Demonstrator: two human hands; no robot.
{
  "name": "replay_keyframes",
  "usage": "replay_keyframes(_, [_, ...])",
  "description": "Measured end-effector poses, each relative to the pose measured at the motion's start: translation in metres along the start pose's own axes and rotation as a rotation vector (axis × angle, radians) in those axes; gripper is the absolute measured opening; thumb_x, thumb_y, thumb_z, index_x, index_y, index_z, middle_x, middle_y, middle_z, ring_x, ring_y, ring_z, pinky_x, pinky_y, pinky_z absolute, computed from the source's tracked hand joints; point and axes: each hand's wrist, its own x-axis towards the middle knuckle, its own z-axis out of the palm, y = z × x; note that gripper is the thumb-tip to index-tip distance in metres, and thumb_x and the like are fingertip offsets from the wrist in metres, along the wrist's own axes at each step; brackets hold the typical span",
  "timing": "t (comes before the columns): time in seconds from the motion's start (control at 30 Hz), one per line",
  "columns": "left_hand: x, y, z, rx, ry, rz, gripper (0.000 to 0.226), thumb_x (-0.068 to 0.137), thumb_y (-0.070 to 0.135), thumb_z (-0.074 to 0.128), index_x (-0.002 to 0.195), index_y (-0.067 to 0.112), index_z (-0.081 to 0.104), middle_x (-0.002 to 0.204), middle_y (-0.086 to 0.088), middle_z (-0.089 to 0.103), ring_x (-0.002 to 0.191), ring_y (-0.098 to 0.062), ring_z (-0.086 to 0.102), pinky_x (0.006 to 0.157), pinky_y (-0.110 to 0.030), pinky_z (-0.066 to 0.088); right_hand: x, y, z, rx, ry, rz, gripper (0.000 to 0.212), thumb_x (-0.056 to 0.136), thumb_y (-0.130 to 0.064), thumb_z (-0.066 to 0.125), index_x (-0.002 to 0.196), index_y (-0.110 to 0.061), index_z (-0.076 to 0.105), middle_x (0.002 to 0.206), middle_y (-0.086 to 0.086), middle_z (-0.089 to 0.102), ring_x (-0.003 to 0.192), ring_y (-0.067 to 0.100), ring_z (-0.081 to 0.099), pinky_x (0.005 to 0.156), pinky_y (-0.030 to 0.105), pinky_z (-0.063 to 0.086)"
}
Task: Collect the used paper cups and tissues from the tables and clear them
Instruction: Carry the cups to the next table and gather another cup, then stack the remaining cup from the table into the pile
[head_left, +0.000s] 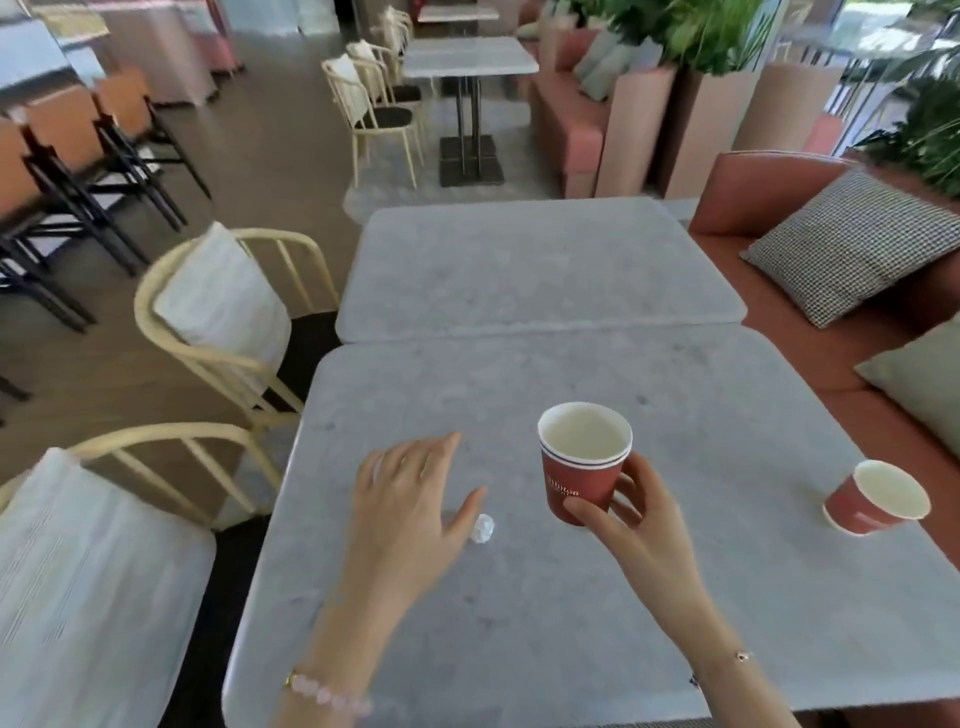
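head cam | worn high, wide-angle | faces forward and down | close over grey table (519, 597) | single view

Stacked red paper cups (582, 467): two nested, white interior, upright, held above the grey table (519, 623) in the right hand (631, 525). Crumpled white tissue (482, 529): small ball on the table, left of and below the grip, beside the left hand (410, 504). Second red paper cup (878, 498): on the table, well right of the grip.

near table (519, 597): mostly bare | obstacles: crumpled tissue (482, 528), tipped cup (878, 498) near right edge
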Motion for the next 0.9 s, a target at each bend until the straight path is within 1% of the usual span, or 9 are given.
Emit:
replay_keyframes(0.1, [-0.005, -0.010, 0.002, 0.018, 0.013, -0.045, 0.052, 0.079, 0.046, 0.050, 0.113, 0.010, 0.065, 0.100, -0.005, 0.070, 0.091, -0.028, 0.066, 0.083, -0.044, 0.049, 0.008, 0.000, 0.009, 0.001, -0.059, 0.015, 0.060, 0.070, -0.014, 0.080, 0.121, -0.032, 0.053, 0.111, -0.010, 0.066, 0.099, -0.004, 0.062, 0.078, 0.014, 0.050])
replay_keyframes(0.17, [-0.009, -0.013, 0.003, 0.030, 0.014, -0.080, 0.049, 0.075, 0.042, 0.060, 0.112, 0.009, 0.066, 0.099, -0.005, 0.070, 0.091, -0.029, 0.066, 0.083, -0.044, 0.050, 0.012, 0.001, 0.012, 0.004, -0.092, 0.021, 0.059, 0.070, -0.014, 0.080, 0.117, -0.038, 0.054, 0.111, -0.012, 0.065, 0.099, -0.005, 0.062, 0.082, 0.018, 0.048])
replay_keyframes(0.23, [-0.014, -0.013, 0.003, 0.042, -0.002, -0.115, 0.050, 0.074, 0.040, 0.064, 0.113, 0.009, 0.065, 0.099, -0.005, 0.070, 0.092, -0.030, 0.065, 0.084, -0.044, 0.049, 0.016, 0.002, 0.014, 0.006, -0.132, 0.023, 0.058, 0.070, -0.014, 0.080, 0.114, -0.040, 0.053, 0.111, -0.012, 0.065, 0.100, -0.003, 0.062, 0.085, 0.021, 0.048])
replay_keyframes(0.33, [-0.021, -0.009, 0.001, 0.049, -0.014, -0.178, 0.048, 0.076, 0.040, 0.065, 0.115, 0.012, 0.064, 0.101, -0.003, 0.069, 0.095, -0.029, 0.064, 0.085, -0.044, 0.049, 0.020, 0.002, 0.015, -0.002, -0.196, 0.023, 0.058, 0.070, -0.015, 0.080, 0.116, -0.037, 0.054, 0.109, -0.012, 0.066, 0.101, 0.000, 0.063, 0.087, 0.024, 0.050])
replay_keyframes(0.43, [-0.026, -0.006, 0.001, 0.070, -0.023, -0.224, 0.048, 0.076, 0.037, 0.074, 0.116, 0.013, 0.063, 0.104, -0.003, 0.069, 0.099, -0.029, 0.063, 0.087, -0.046, 0.048, 0.024, 0.001, 0.016, 0.004, -0.237, 0.018, 0.059, 0.069, -0.015, 0.081, 0.118, -0.036, 0.054, 0.108, -0.013, 0.067, 0.102, 0.000, 0.063, 0.086, 0.022, 0.049])
replay_keyframes(0.57, [-0.031, -0.005, 0.002, 0.070, -0.030, -0.267, 0.048, 0.080, 0.042, 0.064, 0.119, 0.014, 0.062, 0.113, -0.001, 0.067, 0.104, -0.026, 0.061, 0.089, -0.046, 0.047, 0.029, 0.000, 0.017, 0.007, -0.283, 0.013, 0.060, 0.067, -0.018, 0.081, 0.117, -0.036, 0.054, 0.108, -0.013, 0.067, 0.102, 0.000, 0.063, 0.086, 0.021, 0.049])
replay_keyframes(0.7, [-0.035, -0.011, 0.004, 0.067, -0.002, -0.291, 0.049, 0.079, 0.039, 0.070, 0.118, 0.013, 0.061, 0.113, -0.001, 0.067, 0.105, -0.025, 0.061, 0.090, -0.044, 0.046, 0.032, 0.000, 0.024, 0.003, -0.314, 0.006, 0.057, 0.069, -0.012, 0.081, 0.116, -0.030, 0.055, 0.109, -0.008, 0.067, 0.104, 0.007, 0.063, 0.090, 0.028, 0.049])
replay_keyframes(0.77, [-0.039, -0.018, 0.006, 0.059, 0.007, -0.312, 0.049, 0.079, 0.039, 0.070, 0.120, 0.014, 0.060, 0.114, -0.001, 0.066, 0.107, -0.024, 0.060, 0.092, -0.042, 0.044, 0.033, 0.000, 0.030, 0.002, -0.323, 0.003, 0.057, 0.070, -0.009, 0.080, 0.117, -0.029, 0.055, 0.108, -0.008, 0.067, 0.102, 0.005, 0.063, 0.089, 0.026, 0.049])
replay_keyframes(0.9, [-0.046, -0.041, 0.017, 0.018, -0.001, -0.387, 0.052, 0.080, 0.041, 0.068, 0.125, 0.016, 0.056, 0.119, 0.000, 0.063, 0.112, -0.024, 0.057, 0.096, -0.037, 0.039, 0.033, -0.001, 0.041, -0.013, -0.326, -0.008, 0.055, 0.071, -0.007, 0.080, 0.108, -0.039, 0.055, 0.101, -0.015, 0.068, 0.094, -0.004, 0.063, 0.076, 0.013, 0.050])
